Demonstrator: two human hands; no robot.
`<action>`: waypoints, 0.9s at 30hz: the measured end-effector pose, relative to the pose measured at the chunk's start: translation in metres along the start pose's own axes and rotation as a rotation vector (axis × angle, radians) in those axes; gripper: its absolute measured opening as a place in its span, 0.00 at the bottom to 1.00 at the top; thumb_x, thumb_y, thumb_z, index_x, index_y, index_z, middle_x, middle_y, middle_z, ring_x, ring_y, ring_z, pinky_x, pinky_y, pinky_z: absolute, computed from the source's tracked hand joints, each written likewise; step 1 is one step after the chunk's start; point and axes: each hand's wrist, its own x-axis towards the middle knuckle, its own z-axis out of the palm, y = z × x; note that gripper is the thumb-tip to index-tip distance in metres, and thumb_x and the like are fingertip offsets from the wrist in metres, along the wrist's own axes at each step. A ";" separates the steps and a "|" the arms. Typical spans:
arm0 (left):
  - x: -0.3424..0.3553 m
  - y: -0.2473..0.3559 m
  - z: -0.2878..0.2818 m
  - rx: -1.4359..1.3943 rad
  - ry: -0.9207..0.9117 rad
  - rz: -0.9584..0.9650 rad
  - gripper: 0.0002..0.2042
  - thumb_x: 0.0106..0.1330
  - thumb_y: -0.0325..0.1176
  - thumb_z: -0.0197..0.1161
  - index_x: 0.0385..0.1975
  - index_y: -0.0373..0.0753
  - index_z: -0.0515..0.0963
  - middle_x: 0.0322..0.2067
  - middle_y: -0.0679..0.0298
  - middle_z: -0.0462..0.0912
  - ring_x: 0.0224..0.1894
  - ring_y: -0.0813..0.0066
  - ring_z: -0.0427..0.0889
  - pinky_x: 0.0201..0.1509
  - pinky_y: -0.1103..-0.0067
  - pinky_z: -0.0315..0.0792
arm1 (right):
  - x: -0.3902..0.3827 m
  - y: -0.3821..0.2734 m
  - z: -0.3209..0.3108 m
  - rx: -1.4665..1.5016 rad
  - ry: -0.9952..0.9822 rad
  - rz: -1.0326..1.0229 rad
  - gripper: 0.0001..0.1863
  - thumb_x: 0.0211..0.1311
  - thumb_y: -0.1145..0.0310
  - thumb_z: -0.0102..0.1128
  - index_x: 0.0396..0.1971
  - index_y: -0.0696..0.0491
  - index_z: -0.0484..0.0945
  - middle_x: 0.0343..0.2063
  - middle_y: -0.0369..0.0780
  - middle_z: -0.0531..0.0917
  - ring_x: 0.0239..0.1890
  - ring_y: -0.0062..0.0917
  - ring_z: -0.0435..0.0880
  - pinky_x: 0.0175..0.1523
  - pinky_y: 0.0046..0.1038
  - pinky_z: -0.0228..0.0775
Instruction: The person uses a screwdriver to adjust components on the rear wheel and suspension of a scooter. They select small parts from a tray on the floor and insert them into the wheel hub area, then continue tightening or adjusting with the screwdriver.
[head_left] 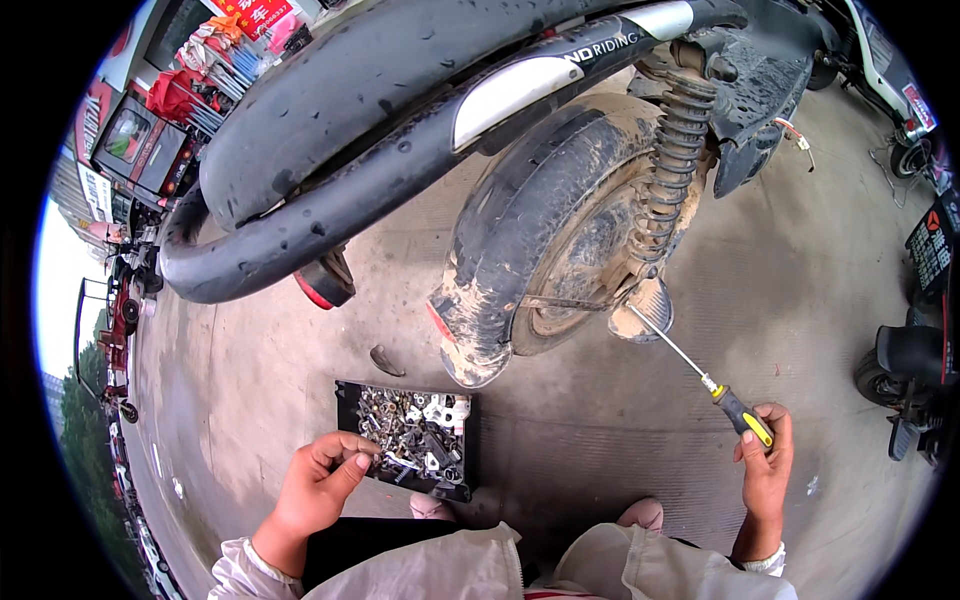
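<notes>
Two things are in hand at once. One is a screwdriver [700, 375] with a black-and-yellow handle, and the right hand [765, 470] has its fingers wrapped shut around that handle, low at the right of the view. The thin metal shaft runs up and to the left from the fist, so the tool lies above and ahead of the grip, its tip reaching the lower part of the scooter's rear wheel [560, 260], near the hub; whether the tip touches metal there cannot be told.

At the lower left, the left hand [318, 485] has its fingers curled inward, thumb and fingertips pinched close together just beside the near left edge of a black tray [345, 395]. Whether a small part sits between those fingertips is too small to tell. The tray lies flat on the concrete ground [560, 440] and is filled with a jumble of screws, nuts and small metal fittings [415, 435].

Above the tray, the muddy wheel carries a mudguard caked with dried dirt, and a coiled shock spring [675, 150] stands along its right side. A dark, wet seat and grab rail [330, 190] arch across the top. Both sleeves are pale fabric, entering from the lower edge.
</notes>
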 end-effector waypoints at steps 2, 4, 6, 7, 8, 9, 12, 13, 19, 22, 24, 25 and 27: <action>0.005 0.000 -0.007 -0.043 0.004 -0.010 0.06 0.73 0.27 0.59 0.43 0.33 0.80 0.28 0.73 0.78 0.28 0.89 0.70 0.34 0.87 0.65 | 0.002 -0.003 -0.014 -0.275 -0.080 -0.075 0.17 0.76 0.60 0.50 0.45 0.60 0.76 0.21 0.34 0.76 0.18 0.13 0.67 0.24 0.19 0.61; 0.018 0.001 0.000 -0.039 -0.001 0.021 0.07 0.73 0.29 0.60 0.43 0.33 0.80 0.23 0.76 0.72 0.24 0.91 0.64 0.28 0.87 0.59 | 0.005 0.010 -0.023 -0.043 -0.092 0.234 0.21 0.77 0.54 0.46 0.46 0.59 0.75 0.26 0.36 0.76 0.18 0.12 0.66 0.23 0.17 0.59; 0.018 -0.003 -0.001 -0.044 0.005 0.020 0.06 0.72 0.28 0.59 0.42 0.33 0.80 0.22 0.76 0.72 0.24 0.90 0.64 0.28 0.87 0.59 | 0.009 -0.003 -0.030 0.169 -0.171 0.490 0.26 0.78 0.47 0.40 0.44 0.57 0.75 0.26 0.38 0.77 0.19 0.13 0.68 0.22 0.18 0.58; 0.017 -0.005 -0.005 -0.035 0.006 0.040 0.06 0.72 0.27 0.59 0.42 0.33 0.80 0.23 0.75 0.72 0.24 0.90 0.64 0.28 0.87 0.59 | 0.006 -0.010 -0.025 0.216 -0.147 0.473 0.24 0.78 0.49 0.43 0.45 0.57 0.75 0.25 0.37 0.76 0.20 0.14 0.69 0.23 0.18 0.60; 0.012 -0.003 -0.009 -0.044 0.023 0.029 0.06 0.72 0.26 0.59 0.42 0.33 0.80 0.23 0.75 0.72 0.24 0.90 0.64 0.29 0.87 0.59 | 0.006 -0.012 -0.016 0.271 -0.129 0.452 0.21 0.78 0.51 0.45 0.45 0.57 0.75 0.23 0.36 0.76 0.20 0.14 0.69 0.24 0.19 0.61; 0.008 -0.002 -0.011 -0.052 0.041 0.017 0.05 0.72 0.26 0.58 0.41 0.32 0.79 0.23 0.75 0.72 0.25 0.90 0.64 0.30 0.87 0.59 | 0.007 -0.012 -0.010 0.327 -0.113 0.429 0.19 0.77 0.54 0.47 0.45 0.57 0.75 0.22 0.36 0.75 0.21 0.14 0.70 0.24 0.20 0.62; 0.015 -0.009 -0.011 -0.049 0.057 0.081 0.07 0.71 0.30 0.61 0.37 0.32 0.76 0.18 0.75 0.68 0.16 0.90 0.59 0.18 0.86 0.55 | 0.003 0.004 -0.004 0.110 -0.028 -0.039 0.14 0.73 0.62 0.57 0.44 0.59 0.77 0.24 0.36 0.78 0.23 0.18 0.72 0.27 0.22 0.66; 0.018 -0.009 -0.010 -0.074 0.054 0.063 0.06 0.71 0.29 0.60 0.38 0.33 0.77 0.18 0.75 0.67 0.17 0.90 0.60 0.19 0.86 0.55 | 0.005 0.000 -0.010 0.004 -0.028 -0.084 0.13 0.71 0.63 0.58 0.43 0.59 0.78 0.24 0.35 0.78 0.22 0.18 0.72 0.27 0.22 0.66; 0.015 0.011 0.000 0.070 0.009 0.045 0.09 0.75 0.34 0.57 0.47 0.41 0.81 0.22 0.79 0.68 0.21 0.91 0.60 0.25 0.87 0.56 | 0.003 -0.003 -0.017 0.227 -0.083 0.416 0.18 0.76 0.58 0.51 0.41 0.60 0.79 0.19 0.35 0.77 0.19 0.18 0.73 0.25 0.23 0.65; 0.017 0.013 0.001 0.078 -0.018 0.054 0.09 0.75 0.33 0.57 0.47 0.41 0.81 0.22 0.79 0.68 0.22 0.91 0.60 0.25 0.87 0.56 | -0.002 -0.003 -0.020 0.338 -0.104 0.463 0.20 0.77 0.57 0.48 0.41 0.60 0.79 0.24 0.37 0.78 0.21 0.19 0.74 0.26 0.24 0.66; 0.018 0.015 0.004 0.080 -0.027 0.046 0.09 0.75 0.33 0.57 0.47 0.41 0.81 0.22 0.79 0.68 0.22 0.91 0.60 0.25 0.87 0.56 | -0.006 0.002 -0.017 0.194 -0.059 0.233 0.19 0.77 0.58 0.48 0.42 0.60 0.78 0.26 0.38 0.78 0.22 0.19 0.75 0.29 0.24 0.68; 0.019 0.015 0.005 0.079 -0.026 0.049 0.09 0.75 0.33 0.57 0.47 0.41 0.81 0.22 0.79 0.68 0.22 0.91 0.60 0.25 0.88 0.56 | -0.005 0.007 -0.014 0.039 -0.027 0.021 0.18 0.77 0.59 0.48 0.43 0.61 0.78 0.26 0.38 0.78 0.22 0.20 0.76 0.30 0.24 0.70; 0.016 0.015 0.003 0.084 -0.006 0.048 0.08 0.74 0.33 0.57 0.47 0.42 0.81 0.23 0.79 0.69 0.22 0.91 0.60 0.25 0.88 0.56 | -0.003 0.006 -0.013 -0.192 -0.031 -0.228 0.18 0.77 0.60 0.49 0.44 0.61 0.78 0.27 0.38 0.78 0.23 0.20 0.77 0.32 0.25 0.72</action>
